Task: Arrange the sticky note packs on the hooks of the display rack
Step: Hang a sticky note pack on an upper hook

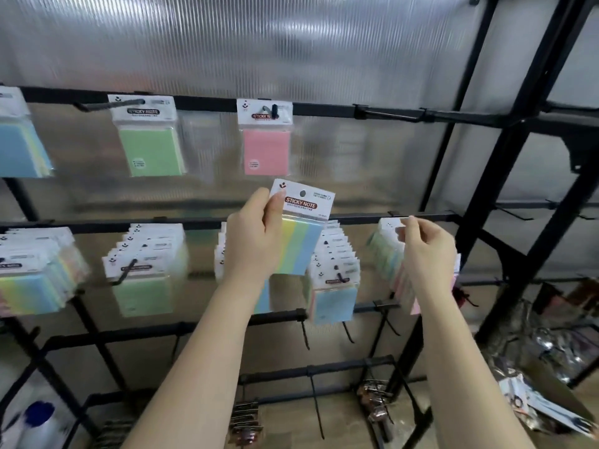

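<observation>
My left hand (256,241) grips a multicolour sticky note pack (299,228) by its left edge and holds it upright in front of the black display rack (207,101). It sits below a pink pack (265,150) hanging on a top-row hook. My right hand (426,251) is at the rightmost bundle of packs (385,251) on the middle row, fingertips pinching at the top card of a pack there. A green pack (149,147) and a blue pack (19,147) hang on the top row. An empty hook (389,115) sticks out at the top right.
The middle row carries several full hooks of packs (146,267) (337,273) (35,280). Lower bars hold bare hooks (304,335) and small dark items (246,419). Loose packaged goods (547,367) lie on the floor at the right. A ribbed translucent panel (259,43) backs the rack.
</observation>
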`<state>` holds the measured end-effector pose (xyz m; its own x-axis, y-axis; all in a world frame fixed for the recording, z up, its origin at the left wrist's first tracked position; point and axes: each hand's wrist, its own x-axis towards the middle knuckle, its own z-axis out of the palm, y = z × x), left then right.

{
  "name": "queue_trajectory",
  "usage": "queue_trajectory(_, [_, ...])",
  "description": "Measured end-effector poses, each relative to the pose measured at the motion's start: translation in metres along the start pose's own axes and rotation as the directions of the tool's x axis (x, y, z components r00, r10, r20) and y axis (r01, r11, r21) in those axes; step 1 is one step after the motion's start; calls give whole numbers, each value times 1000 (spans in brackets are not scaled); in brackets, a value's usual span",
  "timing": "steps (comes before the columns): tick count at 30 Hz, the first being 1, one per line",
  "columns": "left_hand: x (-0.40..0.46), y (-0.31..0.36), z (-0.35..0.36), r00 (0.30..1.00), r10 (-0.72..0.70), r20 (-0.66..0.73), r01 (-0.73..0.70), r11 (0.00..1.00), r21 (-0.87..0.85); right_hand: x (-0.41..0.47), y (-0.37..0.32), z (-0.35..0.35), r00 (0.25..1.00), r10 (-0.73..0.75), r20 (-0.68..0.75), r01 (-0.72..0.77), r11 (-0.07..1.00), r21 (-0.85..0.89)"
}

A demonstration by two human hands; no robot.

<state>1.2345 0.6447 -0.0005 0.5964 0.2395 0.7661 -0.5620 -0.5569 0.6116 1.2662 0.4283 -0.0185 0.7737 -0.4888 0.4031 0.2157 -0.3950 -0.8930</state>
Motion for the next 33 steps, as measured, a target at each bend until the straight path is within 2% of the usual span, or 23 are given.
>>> queue_trajectory(3, [-3,17,26,999,-36,-10,36,997,-70,8,15,-17,995,-72,75,79,991,-106])
queue_trajectory(6, [-8,49,65,994,-80,-76,65,983,-174,29,39,-44,972,-132,196,167,970,-176])
queue_trajectory(12, [13,99,107,976,-128,-175,77,959,-273,54,70,-81,951,-91,295,145,976,-164])
queue_trajectory(20, [45,105,124,965,-106,-238,46,969,-243,62,83,-83,952,-29,305,66,992,-110])
queue_trajectory(33, [61,100,138,977,-85,-196,39,974,-225,60,86,-72,959,21,282,12,993,-114])
